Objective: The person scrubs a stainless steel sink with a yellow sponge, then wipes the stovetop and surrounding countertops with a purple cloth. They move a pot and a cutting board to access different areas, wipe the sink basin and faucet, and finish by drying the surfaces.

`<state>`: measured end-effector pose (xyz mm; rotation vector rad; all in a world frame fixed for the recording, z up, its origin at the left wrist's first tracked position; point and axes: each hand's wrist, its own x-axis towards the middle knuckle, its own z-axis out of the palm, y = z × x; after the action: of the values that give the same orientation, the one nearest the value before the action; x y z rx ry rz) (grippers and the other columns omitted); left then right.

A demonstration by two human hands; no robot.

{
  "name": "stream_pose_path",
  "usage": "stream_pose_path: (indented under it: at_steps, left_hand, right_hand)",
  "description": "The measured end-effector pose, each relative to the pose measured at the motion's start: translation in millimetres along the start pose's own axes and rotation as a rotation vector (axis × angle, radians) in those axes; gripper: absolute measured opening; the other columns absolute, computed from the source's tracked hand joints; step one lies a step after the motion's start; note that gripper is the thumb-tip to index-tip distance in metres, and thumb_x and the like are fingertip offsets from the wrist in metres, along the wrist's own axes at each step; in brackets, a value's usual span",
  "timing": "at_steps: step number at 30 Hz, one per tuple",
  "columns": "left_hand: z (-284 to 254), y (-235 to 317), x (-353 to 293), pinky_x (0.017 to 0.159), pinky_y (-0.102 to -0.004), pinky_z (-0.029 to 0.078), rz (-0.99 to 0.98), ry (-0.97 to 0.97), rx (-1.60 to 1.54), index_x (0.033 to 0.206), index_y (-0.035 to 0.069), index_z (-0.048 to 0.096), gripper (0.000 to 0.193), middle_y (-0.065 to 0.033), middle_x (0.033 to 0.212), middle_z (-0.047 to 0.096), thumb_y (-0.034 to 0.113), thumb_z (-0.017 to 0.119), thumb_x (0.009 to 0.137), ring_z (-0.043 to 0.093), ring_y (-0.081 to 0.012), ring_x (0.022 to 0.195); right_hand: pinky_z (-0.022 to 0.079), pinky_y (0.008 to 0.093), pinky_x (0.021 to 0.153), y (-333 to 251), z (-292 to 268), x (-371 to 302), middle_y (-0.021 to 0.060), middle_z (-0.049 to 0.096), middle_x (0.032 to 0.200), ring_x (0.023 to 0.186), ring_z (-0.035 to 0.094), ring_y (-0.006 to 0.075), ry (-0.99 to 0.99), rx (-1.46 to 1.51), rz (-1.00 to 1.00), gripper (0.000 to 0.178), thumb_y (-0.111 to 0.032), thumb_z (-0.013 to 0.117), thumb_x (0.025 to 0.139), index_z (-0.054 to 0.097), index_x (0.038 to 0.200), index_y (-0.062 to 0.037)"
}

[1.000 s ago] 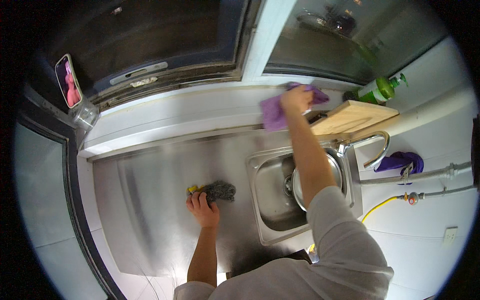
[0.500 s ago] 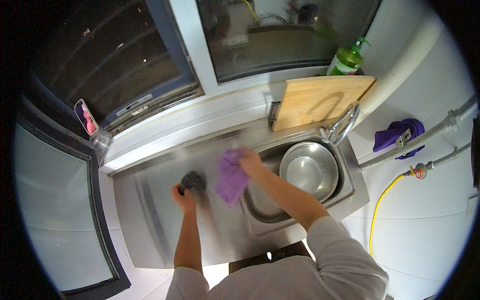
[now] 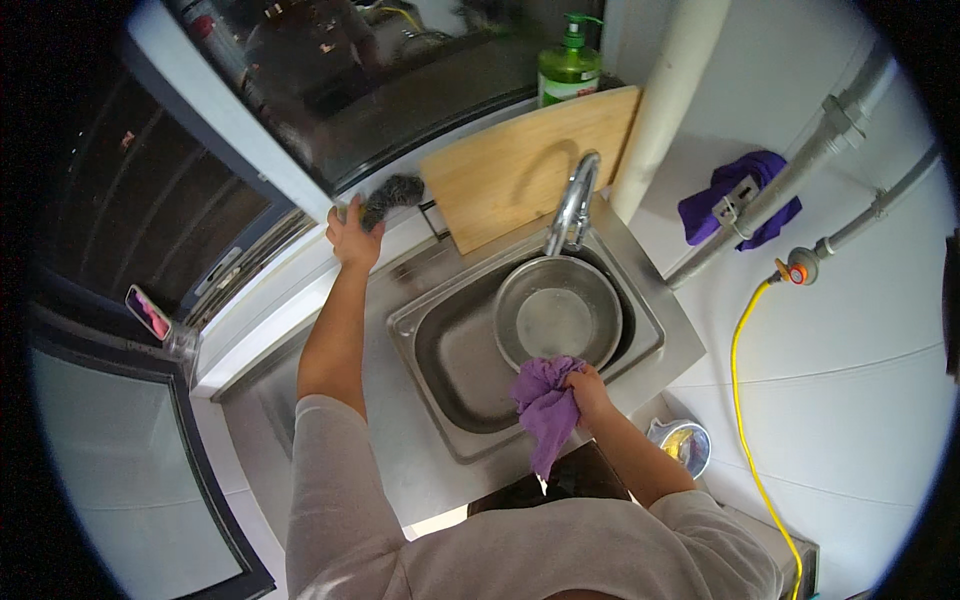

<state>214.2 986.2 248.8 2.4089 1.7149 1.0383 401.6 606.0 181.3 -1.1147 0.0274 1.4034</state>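
My left hand (image 3: 352,232) is stretched out to the window sill and grips a dark steel-wool scrubber (image 3: 390,196) just left of the wooden cutting board (image 3: 528,165). My right hand (image 3: 587,392) holds a bunched purple cloth (image 3: 545,408) over the front rim of the steel sink (image 3: 440,355). A round metal bowl (image 3: 557,316) sits in the sink under the tap (image 3: 573,205).
A green soap pump bottle (image 3: 568,62) stands behind the cutting board. A second purple cloth (image 3: 740,195) hangs on the wall pipes at the right, near a yellow hose (image 3: 742,400). A phone (image 3: 147,311) leans on the sill at the left. The steel counter (image 3: 265,420) runs left of the sink.
My left hand has carried the scrubber from the counter up to the window sill. My right hand has brought the purple cloth from the counter beside the sink to the sink's front rim.
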Motion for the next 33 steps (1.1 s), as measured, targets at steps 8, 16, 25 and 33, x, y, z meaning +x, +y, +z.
stream_pose_path:
  at_steps: [8,16,25,33]
  left_hand:
    - [50.0,-40.5,4.9,0.095,-0.0527,0.031,0.025,-0.261,0.104,0.126,0.032,0.044,0.060,-0.0160,0.130,0.034,0.030,0.067,0.071,0.033,-0.0350,0.120]
    - [1.2,-5.4,-42.4,0.095,-0.0425,0.034,0.267,0.062,-0.114,0.122,0.007,0.047,0.061,-0.0192,0.118,0.047,0.014,0.068,0.065,0.044,-0.0374,0.110]
    - [29.1,63.3,-38.0,0.081,-0.0302,0.042,-0.113,-0.246,-0.806,0.110,-0.002,0.051,0.054,-0.0136,0.103,0.056,0.031,0.072,0.072,0.053,-0.0210,0.095]
    - [27.1,87.7,-12.6,0.053,-0.0250,0.038,-0.263,-0.439,-0.790,0.081,-0.001,0.058,0.047,-0.0053,0.066,0.056,0.045,0.065,0.076,0.050,-0.0108,0.059]
  right_hand:
    - [0.052,0.0383,0.075,-26.8,-10.0,-20.7,0.0141,0.060,0.093,0.083,0.060,0.0269,-0.026,0.063,0.008,0.037,0.005,0.038,0.068,0.054,0.102,0.0047]
    - [0.053,0.0418,0.067,-29.2,0.2,-17.0,0.0136,0.057,0.087,0.076,0.060,0.0277,0.032,0.113,0.047,0.028,0.002,0.040,0.072,0.051,0.097,0.0036]
    - [0.053,0.0417,0.073,-31.2,60.5,-0.1,0.0158,0.058,0.095,0.083,0.060,0.0298,-0.053,0.171,0.142,0.027,-0.002,0.041,0.081,0.051,0.106,0.0004]
    - [0.049,0.0355,0.078,47.2,142.1,79.3,0.0135,0.057,0.098,0.089,0.057,0.0276,-0.302,-0.029,-0.069,0.036,-0.002,0.047,0.077,0.048,0.113,-0.0014]
